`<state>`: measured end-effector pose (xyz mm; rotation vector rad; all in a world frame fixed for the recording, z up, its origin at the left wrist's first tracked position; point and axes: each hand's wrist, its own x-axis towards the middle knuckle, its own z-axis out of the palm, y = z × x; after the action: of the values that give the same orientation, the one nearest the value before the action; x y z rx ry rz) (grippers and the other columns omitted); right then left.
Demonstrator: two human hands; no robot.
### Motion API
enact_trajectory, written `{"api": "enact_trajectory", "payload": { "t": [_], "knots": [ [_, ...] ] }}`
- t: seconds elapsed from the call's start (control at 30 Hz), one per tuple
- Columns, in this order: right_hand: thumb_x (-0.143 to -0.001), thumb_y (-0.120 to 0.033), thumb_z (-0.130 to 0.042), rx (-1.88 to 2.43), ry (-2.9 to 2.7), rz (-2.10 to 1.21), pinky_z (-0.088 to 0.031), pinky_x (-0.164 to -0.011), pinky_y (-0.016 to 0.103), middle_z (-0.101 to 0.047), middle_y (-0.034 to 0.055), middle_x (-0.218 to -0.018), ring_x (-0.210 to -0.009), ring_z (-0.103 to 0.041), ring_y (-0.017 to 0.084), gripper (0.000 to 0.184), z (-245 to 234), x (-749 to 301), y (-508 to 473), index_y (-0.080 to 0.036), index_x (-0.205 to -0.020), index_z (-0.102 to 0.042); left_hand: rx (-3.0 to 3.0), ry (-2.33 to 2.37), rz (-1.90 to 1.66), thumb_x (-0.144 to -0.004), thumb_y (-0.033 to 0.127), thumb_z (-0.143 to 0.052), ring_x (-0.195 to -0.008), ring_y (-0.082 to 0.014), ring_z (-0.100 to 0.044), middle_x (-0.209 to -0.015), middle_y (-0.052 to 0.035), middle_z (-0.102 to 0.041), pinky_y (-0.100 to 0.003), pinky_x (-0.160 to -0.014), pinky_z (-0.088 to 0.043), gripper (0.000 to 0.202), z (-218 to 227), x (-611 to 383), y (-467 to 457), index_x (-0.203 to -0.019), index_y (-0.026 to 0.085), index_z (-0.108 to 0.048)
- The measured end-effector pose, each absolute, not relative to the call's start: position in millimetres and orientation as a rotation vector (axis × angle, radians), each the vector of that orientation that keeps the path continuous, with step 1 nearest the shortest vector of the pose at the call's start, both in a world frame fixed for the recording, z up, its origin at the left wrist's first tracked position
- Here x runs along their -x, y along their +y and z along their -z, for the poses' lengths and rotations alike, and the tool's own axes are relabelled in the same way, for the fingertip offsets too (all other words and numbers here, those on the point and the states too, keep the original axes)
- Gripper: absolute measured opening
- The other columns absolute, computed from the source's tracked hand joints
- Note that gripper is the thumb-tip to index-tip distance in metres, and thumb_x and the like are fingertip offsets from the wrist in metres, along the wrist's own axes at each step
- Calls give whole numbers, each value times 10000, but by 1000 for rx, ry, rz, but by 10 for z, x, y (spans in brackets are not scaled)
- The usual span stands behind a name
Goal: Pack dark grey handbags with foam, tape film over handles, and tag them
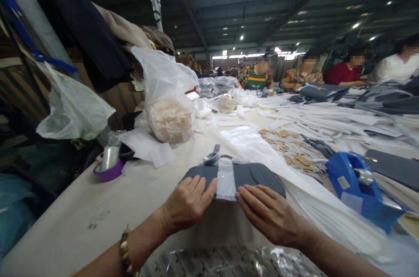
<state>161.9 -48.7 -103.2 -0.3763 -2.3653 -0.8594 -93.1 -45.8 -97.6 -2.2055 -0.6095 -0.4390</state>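
Note:
A dark grey bag (250, 176) lies on the table in front of me, with a white wrapping strip (225, 181) running across its middle. A coiled grey strap (212, 157) rests at its far edge. My left hand (188, 202), with a bead bracelet at the wrist, presses on the bag's left part, its fingers laid flat. On the other side of the strip, my right hand (270, 211) rests with outstretched fingers on the bag's near right edge. Both palms face down, and neither hand is wrapped around anything. Shiny clear plastic packaging (209, 264) lies closest to me.
To the right stand a blue tape dispenser (348, 181) and a pile of brown tags (294, 148). White sheeting (248, 141) spreads beyond the bag. At left are a purple tape roll (109, 171) and a plastic-wrapped bundle (172, 122). Several people sit across the table.

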Motion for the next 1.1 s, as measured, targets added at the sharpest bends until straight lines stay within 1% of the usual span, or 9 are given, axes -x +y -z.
{"api": "enact_trajectory", "payload": {
  "t": [0.17,0.3,0.5,0.6,0.7,0.8,0.9,1.0,1.1],
  "knots": [
    [-917,-93,-292,267,-2368,953,-522,-775,350,-707,117,-956,-900,-647,218,388,871,-1658,-273,-94,-940,-680,2144,-566,430,-893,66,-303,-679,-210,-652,-805,-147,-680,-308,-549,-484,369,835,905,-307,-1197,16,-507],
    [-930,-95,-310,292,-2350,931,-492,-801,354,-699,110,-961,-916,-629,210,360,891,-1685,-244,-92,-977,-666,2126,-576,396,-914,96,-306,-723,-218,-654,-902,-145,-686,-334,-606,-496,435,882,902,-290,-1331,107,-428],
    [-911,-184,-462,610,-2290,635,-349,-1003,416,-685,61,-1054,-1013,-588,207,257,1459,-1959,-600,-187,-1101,-636,2276,-673,352,-889,89,-359,-961,-251,-623,-1122,-142,-652,-356,-767,-479,476,1590,1001,-602,-1349,181,-439],
    [-855,-297,-559,1016,-2028,413,-438,-932,405,-621,115,-1189,-1096,-566,256,362,1842,-2154,-704,-196,-1202,-577,2359,-709,510,-847,55,-359,-1097,-242,-564,-1204,-118,-621,-400,-928,-418,511,1915,1086,-779,-1321,204,-476],
    [-851,-445,-514,1504,-1651,-279,-532,-825,386,-606,153,-1208,-1067,-609,272,500,2044,-2181,-629,-166,-1266,-509,2415,-1100,784,-830,171,-460,-1249,-295,-459,-1343,-116,-520,-494,-1041,-340,515,1967,1151,-750,-1342,220,-448],
    [-817,-572,-441,1620,-1348,-900,-499,-908,395,-604,185,-1215,-1100,-598,279,675,2019,-2007,-473,-93,-1291,-472,2324,-2045,1154,-826,423,-520,-1221,-321,-494,-1332,-182,-515,-484,-1004,-411,634,1827,1151,-499,-1372,129,-386],
    [-815,-586,-374,1592,-1290,-1008,-401,-1025,401,-588,165,-1255,-1186,-536,272,649,1969,-1807,-411,-112,-1228,-533,2254,-2776,1491,-807,501,-528,-1220,-291,-504,-1341,-172,-511,-441,-1043,-382,731,1717,1124,-277,-1393,116,-324],
    [-844,-548,-357,1601,-1325,-957,-419,-1006,364,-621,122,-1221,-1175,-550,258,534,2104,-1740,-532,-173,-1136,-600,2321,-2862,1755,-768,542,-564,-1269,-275,-452,-1417,-112,-442,-396,-1064,-367,804,1797,1161,-310,-1419,172,-271],
    [-879,-491,-340,1663,-1320,-854,-471,-938,331,-654,100,-1171,-1098,-607,253,462,2398,-1785,-772,-204,-1105,-623,2260,-2820,1701,-711,596,-599,-1326,-297,-366,-1412,-82,-455,-395,-1104,-305,836,2032,1240,-568,-1388,174,-348]
  ]
}}
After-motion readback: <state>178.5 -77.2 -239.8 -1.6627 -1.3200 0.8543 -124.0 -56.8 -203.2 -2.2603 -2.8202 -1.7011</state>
